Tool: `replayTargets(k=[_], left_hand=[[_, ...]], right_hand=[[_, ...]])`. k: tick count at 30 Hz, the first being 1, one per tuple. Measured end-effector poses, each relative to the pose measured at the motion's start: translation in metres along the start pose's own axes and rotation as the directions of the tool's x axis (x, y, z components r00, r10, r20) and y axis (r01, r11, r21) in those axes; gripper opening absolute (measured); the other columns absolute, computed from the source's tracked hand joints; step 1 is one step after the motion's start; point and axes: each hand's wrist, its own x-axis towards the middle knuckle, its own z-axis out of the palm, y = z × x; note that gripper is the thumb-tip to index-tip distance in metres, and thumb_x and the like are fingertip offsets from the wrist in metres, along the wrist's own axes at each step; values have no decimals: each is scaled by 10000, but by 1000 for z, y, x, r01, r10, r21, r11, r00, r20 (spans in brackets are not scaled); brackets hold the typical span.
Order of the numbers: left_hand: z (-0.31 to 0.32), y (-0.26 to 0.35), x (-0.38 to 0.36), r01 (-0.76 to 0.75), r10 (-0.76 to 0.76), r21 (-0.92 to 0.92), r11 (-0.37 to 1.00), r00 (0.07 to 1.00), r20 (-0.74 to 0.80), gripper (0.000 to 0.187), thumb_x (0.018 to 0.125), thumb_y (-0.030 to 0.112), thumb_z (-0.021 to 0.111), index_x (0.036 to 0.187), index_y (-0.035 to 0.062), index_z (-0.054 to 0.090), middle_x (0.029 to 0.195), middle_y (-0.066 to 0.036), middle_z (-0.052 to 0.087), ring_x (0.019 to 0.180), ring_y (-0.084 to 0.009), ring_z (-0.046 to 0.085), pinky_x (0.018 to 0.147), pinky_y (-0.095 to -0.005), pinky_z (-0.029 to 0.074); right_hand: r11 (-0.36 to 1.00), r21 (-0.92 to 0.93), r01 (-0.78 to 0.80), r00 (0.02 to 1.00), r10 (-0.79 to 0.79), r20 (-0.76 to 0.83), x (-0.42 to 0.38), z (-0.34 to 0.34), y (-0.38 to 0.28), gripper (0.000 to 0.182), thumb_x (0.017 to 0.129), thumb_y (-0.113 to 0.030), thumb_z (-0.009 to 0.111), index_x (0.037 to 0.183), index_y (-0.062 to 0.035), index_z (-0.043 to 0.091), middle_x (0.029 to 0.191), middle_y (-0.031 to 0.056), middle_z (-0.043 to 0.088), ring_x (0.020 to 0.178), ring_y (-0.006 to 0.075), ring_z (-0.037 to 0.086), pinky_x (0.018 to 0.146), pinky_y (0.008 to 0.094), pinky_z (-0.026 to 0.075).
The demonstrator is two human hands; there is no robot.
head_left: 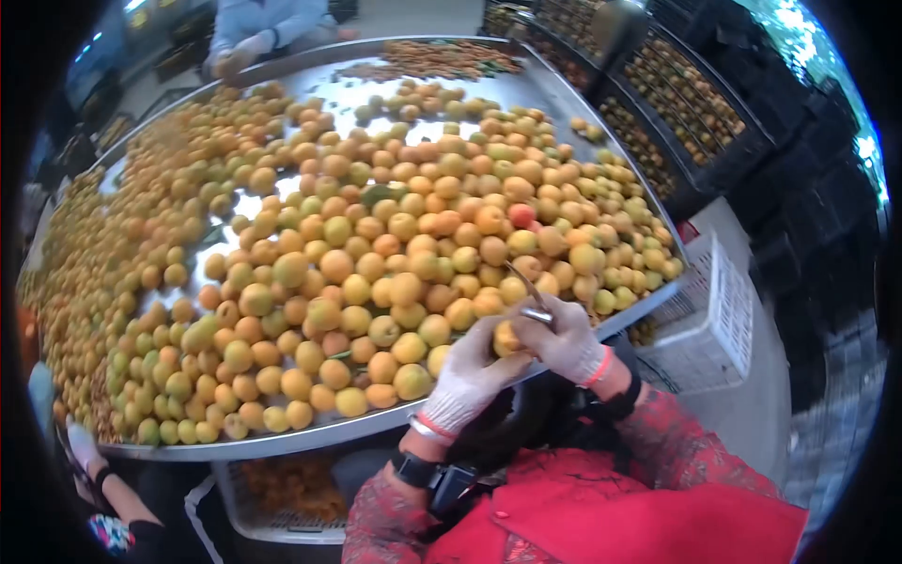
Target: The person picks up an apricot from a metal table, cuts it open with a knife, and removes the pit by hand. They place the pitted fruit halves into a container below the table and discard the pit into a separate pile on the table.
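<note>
Both hands wear whitish gloves and meet over the near edge of a metal table (pixel 611 322). My left hand (pixel 470 376) is closed round a yellow-orange fruit (pixel 505 338). My right hand (pixel 564 340) is closed on a small knife (pixel 536 314), its thin curved blade pointing up and away over the fruit pile; its fingers also meet the held fruit. Just beyond the hands, many yellow, orange and greenish fruits (pixel 404 288) cover the tabletop. A redder fruit (pixel 521 215) lies among them.
A white crate (pixel 723 315) stands right of the table. Another crate (pixel 282 536) with orange pieces sits below the near edge. A co-worker's gloved hand (pixel 246 52) is at the far side, another's (pixel 83 446) at lower left. Fruit-filled dark crates (pixel 686 99) stand back right.
</note>
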Motion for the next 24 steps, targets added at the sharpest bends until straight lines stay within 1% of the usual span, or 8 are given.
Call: replayTargets(k=[3, 5, 8, 12, 17, 20, 23, 24], left_hand=[[4, 2, 0, 91, -91, -47, 995, 996, -9, 444, 815, 196, 738, 1178, 4, 570, 999, -116, 670, 906, -171, 633, 811, -321, 509], [5, 0, -1, 118, -121, -108, 987, 992, -18, 426, 820, 176, 729, 1171, -3, 568, 998, -112, 663, 909, -167, 625, 811, -315, 507], [7, 1, -4, 85, -93, -203, 976, 995, -33, 407, 812, 78, 718, 1173, -17, 558, 976, -58, 646, 817, -101, 611, 705, -243, 516], [8, -3, -5, 65, -76, -176, 982, 996, -55, 428, 804, 66, 710, 1192, -20, 550, 1015, -71, 639, 883, -119, 614, 766, -260, 526], [7, 0, -3, 98, -100, -64, 993, 994, -39, 471, 802, 63, 707, 1229, -22, 528, 1095, -92, 621, 954, -141, 610, 838, -276, 522], [12, -10, 2, -223, 257, 175, 959, 946, -199, 511, 802, 56, 701, 1265, -15, 499, 1142, -102, 601, 954, -156, 616, 834, -275, 521], [9, -14, 3, -197, 196, 1, 980, 974, -115, 536, 794, 32, 684, 1291, 14, 484, 1130, -105, 580, 912, -158, 615, 786, -275, 528], [9, -10, 1, -100, 89, -108, 989, 990, -106, 542, 792, 28, 680, 1295, 24, 479, 1108, -101, 577, 886, -153, 612, 765, -271, 525]], right_hand=[[990, 124, 72, 992, -57, -116, 1, 14, 18, 208, 914, -165, 664, 1034, 0, 621, 837, 35, 667, 754, 77, 610, 660, 263, 513], [975, 212, 62, 990, -33, -139, 3, 20, 30, 227, 913, -172, 671, 1042, 5, 609, 833, 20, 651, 757, 75, 604, 666, 250, 508], [965, 260, -30, 988, 69, -141, 1, 22, 19, 250, 917, -190, 673, 1048, 8, 596, 826, 6, 630, 749, 67, 588, 665, 238, 497], [923, 340, -179, 964, 233, -125, 0, 26, 19, 264, 932, -229, 659, 1035, 5, 593, 826, 3, 608, 730, 56, 562, 649, 232, 480], [936, 314, -160, 970, 209, -128, -1, 19, 14, 297, 939, -260, 644, 1070, 1, 588, 826, 9, 609, 723, 58, 555, 632, 227, 471], [945, 271, -184, 961, 231, -154, -4, 18, -2, 289, 946, -256, 630, 1077, -2, 588, 808, 13, 611, 695, 60, 562, 594, 228, 466], [945, 300, -130, 965, 190, -180, -5, 15, 2, 263, 958, -251, 615, 1061, -11, 590, 737, 5, 590, 599, 62, 547, 513, 225, 439], [937, 341, -75, 963, 157, -218, -1, 13, 5, 254, 961, -250, 613, 1055, -15, 591, 707, 1, 579, 558, 64, 535, 484, 224, 423]])
